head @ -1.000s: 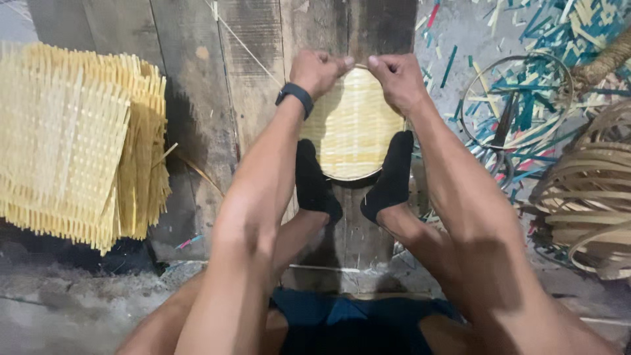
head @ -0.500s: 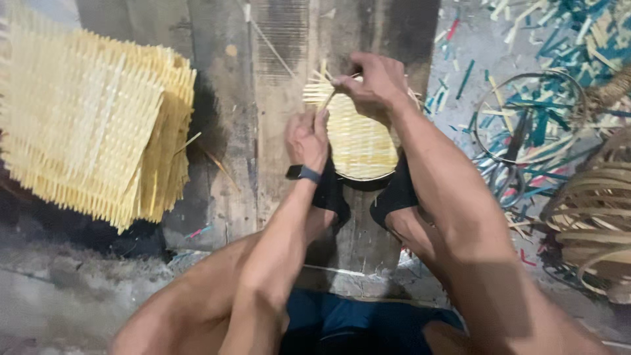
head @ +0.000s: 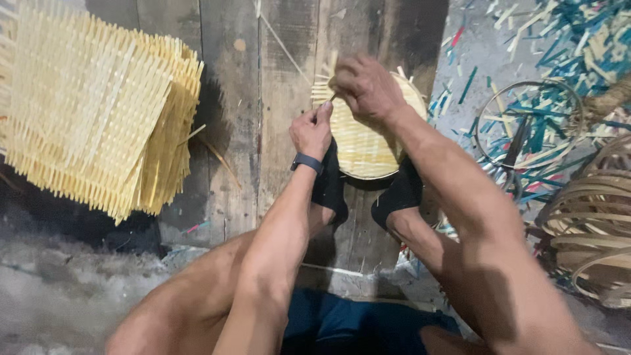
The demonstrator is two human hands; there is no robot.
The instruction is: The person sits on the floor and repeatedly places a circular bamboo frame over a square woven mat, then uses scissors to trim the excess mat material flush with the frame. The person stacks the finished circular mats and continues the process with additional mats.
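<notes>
Nearest the camera, dark blue shorts (head: 348,325) and two bare knees are seen, w/ both forearms reaching fwd over them. Two feet in black socks (head: 368,190) are planted on the plank floor (head: 230,98), soles toward the camera, and the lower edge of a round woven basket (head: 361,144) is clamped betw. them.

The basket is pale yellow, shallow, close-woven; it lies on the planks approx. centre frame, just beyond the socks. Loose strip ends stick up at its far-left rim.

The left hand (head: 312,131), w/ a dark wristband (head: 307,162), is curled at the basket's left rim; thumb & forefinger are pressed together, pinching a thin strip (head: 330,100). The right hand (head: 365,85) is laid over the far rim, fingers bent down & bunched, pinching the same strip end right by the left fingertips. The two hands are nearly touching.

Left of the planks, a stack of flat woven mats (head: 92,112) is piled, same pale colour, edges fringed. At right, a nest of bent hoops (head: 588,223) is seen near the edge; further back a thin ring (head: 529,125) lies on grey ground amid scattered blue-green offcuts (head: 559,46).
</notes>
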